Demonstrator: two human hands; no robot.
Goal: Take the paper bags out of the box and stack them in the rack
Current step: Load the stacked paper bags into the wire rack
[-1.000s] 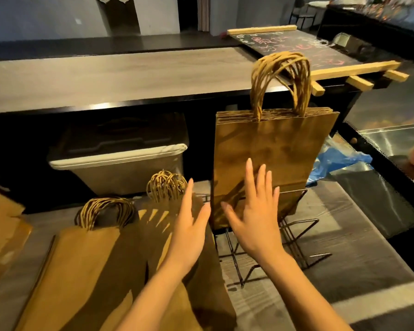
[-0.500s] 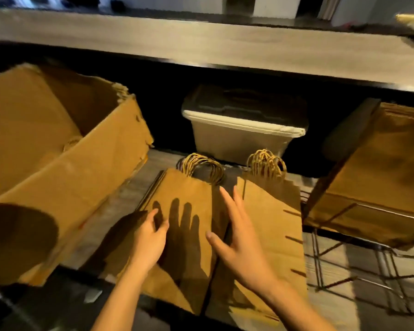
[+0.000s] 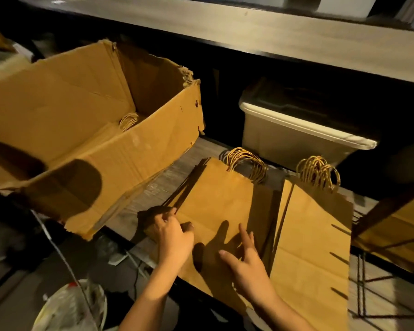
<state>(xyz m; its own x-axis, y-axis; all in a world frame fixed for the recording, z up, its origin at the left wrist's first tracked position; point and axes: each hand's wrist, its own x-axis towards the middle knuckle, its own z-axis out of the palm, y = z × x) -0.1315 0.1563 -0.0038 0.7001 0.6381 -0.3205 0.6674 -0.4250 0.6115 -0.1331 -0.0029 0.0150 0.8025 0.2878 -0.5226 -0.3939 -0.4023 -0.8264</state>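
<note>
Sitting open at the left is the torn cardboard box (image 3: 120, 149), and twisted paper handles (image 3: 128, 120) are showing above its near wall (the bags they belong to are hidden below it). A pale plastic bin (image 3: 292, 139) is sitting further back under the counter with a dark lid on it, so its contents are out of sight. Two piles of brown paper bags are lying flat on the wooden shelf (image 3: 153, 187), handles pointing away: the left stack (image 3: 225, 199) near the box and the right stack (image 3: 316, 247) just beside it. At the far right, the wire rack (image 3: 366, 295) is holding more bags upright, the racked bags (image 3: 404, 235) showing only dimly at the frame edge.

The left hand (image 3: 172, 237) is gripping the near left edge of the left stack, its fingers curling at the edge and its thumb lying on top. The right hand (image 3: 246, 261) is reaching over the near part of the same stack, fingers loosely spread and holding nothing, casting a shadow on the paper. Whether its fingertips are touching the paper I cannot tell.
</note>
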